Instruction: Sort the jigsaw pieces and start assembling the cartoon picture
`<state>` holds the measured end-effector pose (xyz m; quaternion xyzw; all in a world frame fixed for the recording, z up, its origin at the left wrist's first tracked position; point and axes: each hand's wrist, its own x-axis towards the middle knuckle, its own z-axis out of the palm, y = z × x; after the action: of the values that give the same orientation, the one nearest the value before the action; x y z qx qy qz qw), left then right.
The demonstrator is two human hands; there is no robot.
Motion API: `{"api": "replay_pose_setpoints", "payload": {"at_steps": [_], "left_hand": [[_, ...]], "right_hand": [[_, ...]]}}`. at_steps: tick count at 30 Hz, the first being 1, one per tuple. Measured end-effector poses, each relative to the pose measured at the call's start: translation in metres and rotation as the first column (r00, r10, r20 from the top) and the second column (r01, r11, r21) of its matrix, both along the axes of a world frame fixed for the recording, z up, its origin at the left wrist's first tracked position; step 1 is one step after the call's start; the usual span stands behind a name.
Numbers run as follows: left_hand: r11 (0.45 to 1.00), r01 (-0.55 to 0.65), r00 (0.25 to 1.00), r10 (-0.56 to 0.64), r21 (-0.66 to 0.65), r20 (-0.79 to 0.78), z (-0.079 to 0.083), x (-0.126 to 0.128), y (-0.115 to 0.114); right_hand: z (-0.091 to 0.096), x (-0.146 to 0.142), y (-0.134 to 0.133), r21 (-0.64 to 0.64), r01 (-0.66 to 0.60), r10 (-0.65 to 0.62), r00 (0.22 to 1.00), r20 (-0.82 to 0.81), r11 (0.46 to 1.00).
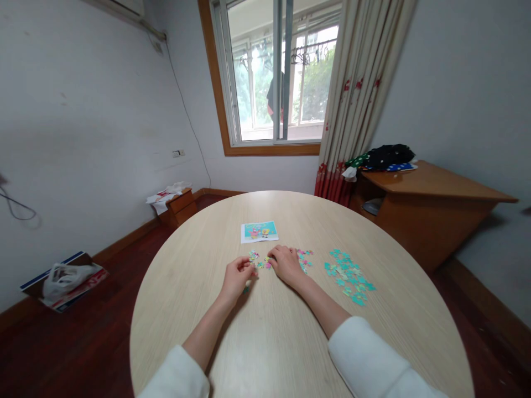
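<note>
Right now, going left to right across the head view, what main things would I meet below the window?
White plastic bag, small wooden cabinet, left hand, right hand, spread of mostly turquoise puzzle pieces, wooden desk. The printed picture overlaps both hands sideways, so it's left out.

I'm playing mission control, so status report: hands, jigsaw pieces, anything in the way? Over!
Left hand pinched, contents unclear; right hand at mixed-colour jigsaw pieces. Teal jigsaw pieces spread farther right. Right hand blocks view of some.

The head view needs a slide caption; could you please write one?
Left hand and right hand among puzzle pieces on round table, printed picture beyond.
</note>
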<state>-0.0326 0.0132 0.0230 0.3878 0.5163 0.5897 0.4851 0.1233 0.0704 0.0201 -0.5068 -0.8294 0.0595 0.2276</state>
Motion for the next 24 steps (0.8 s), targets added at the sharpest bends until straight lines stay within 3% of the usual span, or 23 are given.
{"api": "replay_pose_setpoints", "payload": {"at_steps": [7, 16, 20, 24], "left_hand": [[1.0, 0.01, 1.0, -0.01, 0.015, -0.019, 0.0017, -0.001, -0.002], [1.0, 0.015, 1.0, -0.015, 0.005, -0.013, 0.0069, 0.0015, -0.0037], [1.0, 0.016, 1.0, -0.016, 0.0, -0.003, 0.0073, 0.0013, -0.0042], [1.0, 0.006, 1.0, -0.006, 0.002, 0.007, 0.0051, 0.0003, -0.0031]], "right_hand": [[-0.0038, 0.0001, 0.001, 0.003, 0.012, -0.012, 0.996, -0.083, 1.0], [-0.0017, 0.0023, -0.0011, -0.019, -0.066, 0.061, 0.977, -0.204, 0.998], [0.0003, 0.0038, -0.0023, 0.031, -0.084, 0.089, 0.969, -0.229, 0.996], [-0.0005, 0.0045, -0.0018, 0.1, -0.104, 0.134, 0.917, -0.375, 0.99]]}}
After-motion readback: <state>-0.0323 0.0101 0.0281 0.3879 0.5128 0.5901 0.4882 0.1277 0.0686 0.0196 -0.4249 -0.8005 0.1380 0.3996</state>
